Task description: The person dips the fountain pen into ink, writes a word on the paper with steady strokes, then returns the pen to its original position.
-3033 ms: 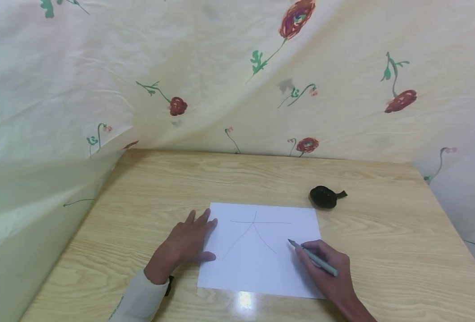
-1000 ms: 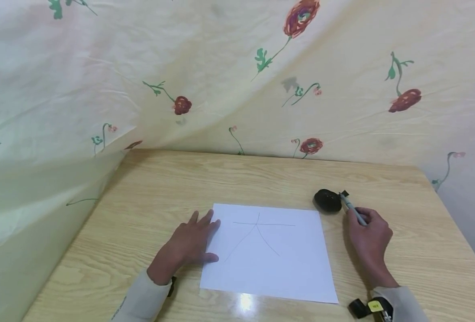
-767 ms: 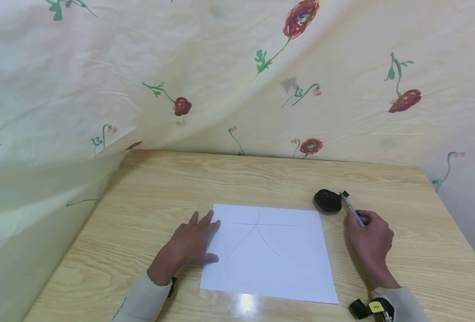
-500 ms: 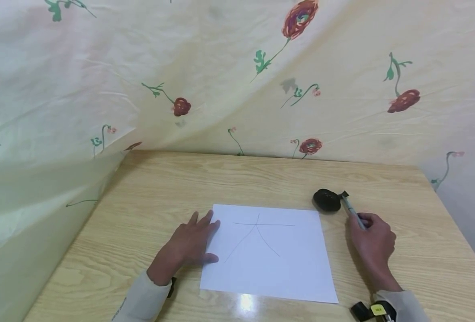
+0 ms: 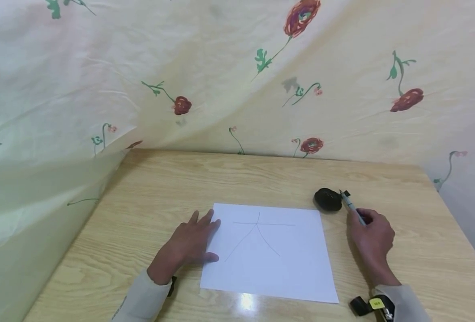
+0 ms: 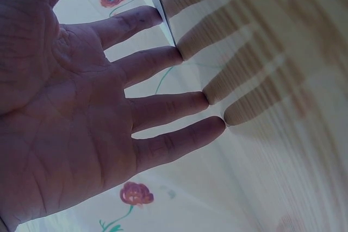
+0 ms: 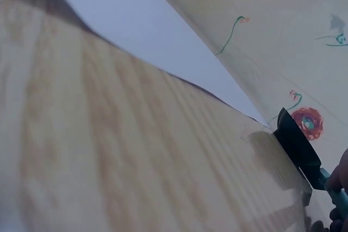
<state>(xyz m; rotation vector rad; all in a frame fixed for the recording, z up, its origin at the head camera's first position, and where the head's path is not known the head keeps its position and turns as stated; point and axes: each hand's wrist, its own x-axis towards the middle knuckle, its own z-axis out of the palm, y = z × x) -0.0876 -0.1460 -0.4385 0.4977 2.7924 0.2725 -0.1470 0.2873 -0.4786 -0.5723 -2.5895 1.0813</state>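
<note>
My left hand (image 5: 190, 241) lies with fingers spread over the left edge of a white paper sheet (image 5: 269, 277); in the left wrist view its fingertips touch the wooden surface and paper edge. Thin dark lines (image 5: 263, 224) mark the sheet: one horizontal, a short upright, two slanting legs. Right of the paper, my right hand (image 5: 372, 235) pinches a slim grey-green pen (image 5: 353, 209). The pen's tip is at the stubby handle of a small black dish (image 5: 327, 200). Whether they touch, I cannot tell. In the right wrist view the dish (image 7: 296, 148) has a raised rim.
The wooden table (image 5: 173, 179) reaches back to a cream cloth (image 5: 205, 53) printed with red flowers, which also hangs along the left and right sides. A black strap with a yellow tag (image 5: 376, 303) is on the right wrist.
Since three seconds ago my right hand has carried the pen from over the paper's right side up and right to the dish. Over the last second it barely shifts. My left hand stays put.
</note>
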